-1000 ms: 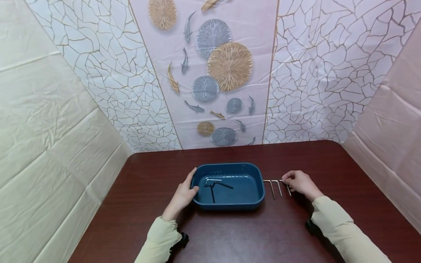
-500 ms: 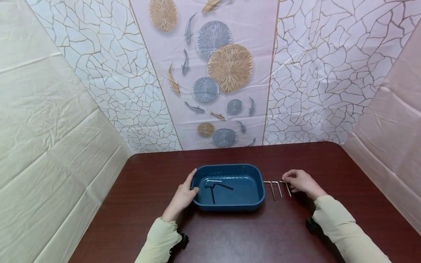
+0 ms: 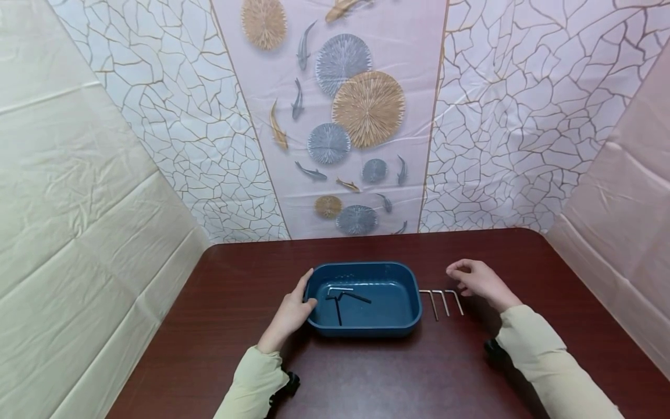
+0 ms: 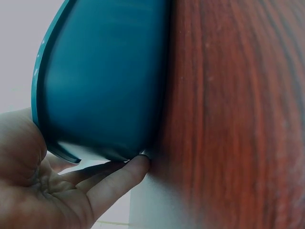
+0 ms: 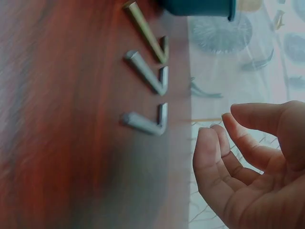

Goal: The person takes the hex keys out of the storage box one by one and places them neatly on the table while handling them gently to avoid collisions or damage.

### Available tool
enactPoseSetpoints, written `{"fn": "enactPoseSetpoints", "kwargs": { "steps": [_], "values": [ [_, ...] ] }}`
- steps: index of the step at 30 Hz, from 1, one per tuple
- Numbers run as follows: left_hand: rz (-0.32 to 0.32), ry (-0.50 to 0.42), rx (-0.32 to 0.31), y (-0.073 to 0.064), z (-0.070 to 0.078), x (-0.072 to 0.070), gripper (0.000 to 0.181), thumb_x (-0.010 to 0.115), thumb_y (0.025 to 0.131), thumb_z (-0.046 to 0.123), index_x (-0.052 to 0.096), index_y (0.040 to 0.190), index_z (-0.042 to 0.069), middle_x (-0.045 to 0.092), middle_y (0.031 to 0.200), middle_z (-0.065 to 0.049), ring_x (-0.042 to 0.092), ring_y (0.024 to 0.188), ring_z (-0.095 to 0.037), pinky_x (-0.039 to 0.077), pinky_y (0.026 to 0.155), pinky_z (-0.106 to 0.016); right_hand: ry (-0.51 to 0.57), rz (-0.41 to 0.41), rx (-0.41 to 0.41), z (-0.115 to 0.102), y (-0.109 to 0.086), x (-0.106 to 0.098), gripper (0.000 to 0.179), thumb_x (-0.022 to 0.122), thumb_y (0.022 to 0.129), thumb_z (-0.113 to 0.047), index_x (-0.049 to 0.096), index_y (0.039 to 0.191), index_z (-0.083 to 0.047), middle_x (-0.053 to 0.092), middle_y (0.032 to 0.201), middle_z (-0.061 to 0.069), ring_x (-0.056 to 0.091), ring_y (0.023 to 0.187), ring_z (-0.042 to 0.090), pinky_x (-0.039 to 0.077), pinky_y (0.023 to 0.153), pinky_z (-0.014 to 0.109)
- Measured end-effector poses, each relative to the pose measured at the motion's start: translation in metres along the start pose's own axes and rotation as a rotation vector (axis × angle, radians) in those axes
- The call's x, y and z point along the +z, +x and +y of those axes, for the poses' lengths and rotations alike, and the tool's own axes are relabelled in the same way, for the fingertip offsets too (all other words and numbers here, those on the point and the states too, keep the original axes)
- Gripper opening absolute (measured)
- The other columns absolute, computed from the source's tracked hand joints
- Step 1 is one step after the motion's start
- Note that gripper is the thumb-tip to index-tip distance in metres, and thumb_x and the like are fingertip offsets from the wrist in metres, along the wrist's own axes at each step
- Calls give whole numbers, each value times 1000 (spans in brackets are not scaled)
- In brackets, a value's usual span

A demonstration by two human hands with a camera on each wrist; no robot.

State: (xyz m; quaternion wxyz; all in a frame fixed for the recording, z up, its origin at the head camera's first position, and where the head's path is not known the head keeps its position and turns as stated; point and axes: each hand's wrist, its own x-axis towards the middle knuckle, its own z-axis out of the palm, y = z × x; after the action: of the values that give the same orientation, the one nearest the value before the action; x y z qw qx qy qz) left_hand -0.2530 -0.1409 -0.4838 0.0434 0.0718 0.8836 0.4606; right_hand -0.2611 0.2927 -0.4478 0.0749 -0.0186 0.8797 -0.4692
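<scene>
My left hand point(image 3: 290, 311) grips the left end of a dark blue plastic tray point(image 3: 361, 332), thumb over the rim and fingers along the outer wall. Its fingertips point(image 4: 139, 163) reach down near the tray's base in the left wrist view. Inside lie a silver hex key point(image 3: 342, 288) and black hex keys point(image 3: 339, 314), partly overlapping. My right hand point(image 3: 481, 283) hovers over the table with loosely bent fingers and nothing between them. Just below it, three hex keys form a row: a brass-toned one point(image 5: 145, 31) nearest the tray, a silver one point(image 5: 144, 71), then another silver one point(image 5: 141, 123).
The dark red-brown table point(image 3: 366, 378) carries everything. A patterned cloth point(image 3: 366, 110) hangs behind its far edge, and pale cloth walls point(image 3: 104, 233) flank it on the left and right. Dark straps point(image 3: 285, 384) sit around the wrists.
My right hand has let go of the rightmost hex key and risen slightly away from it, leaving it lying in the row. The left hand and tray have stayed put.
</scene>
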Motion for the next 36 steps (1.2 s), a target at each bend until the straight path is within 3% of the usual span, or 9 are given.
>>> {"fn": "enactPoseSetpoints", "kwargs": {
  "steps": [7,21,36],
  "values": [
    [-1,14,7,-1,-3,0,74,54,96,7,24,162,22,39,57,2,42,50,-14,41,58,-32,0,-2,-31,-24,9,9,41,56,104,-26,57,129,7,57,121,29,62,99,39,58,76,39],
    [-15,8,-14,-2,1,-1,74,54,96,9,23,162,22,41,57,0,43,49,-15,42,57,-32,-19,-28,-147,-86,29,45,34,57,104,-27,63,125,-1,64,116,22,64,95,33,58,78,43],
    [-16,-1,-4,-1,3,-3,73,54,96,8,24,162,21,42,57,0,44,49,-16,42,57,-32,-27,-116,-194,-113,37,78,28,56,104,-25,65,121,-5,64,116,21,63,98,39,57,80,48]
  ]
}}
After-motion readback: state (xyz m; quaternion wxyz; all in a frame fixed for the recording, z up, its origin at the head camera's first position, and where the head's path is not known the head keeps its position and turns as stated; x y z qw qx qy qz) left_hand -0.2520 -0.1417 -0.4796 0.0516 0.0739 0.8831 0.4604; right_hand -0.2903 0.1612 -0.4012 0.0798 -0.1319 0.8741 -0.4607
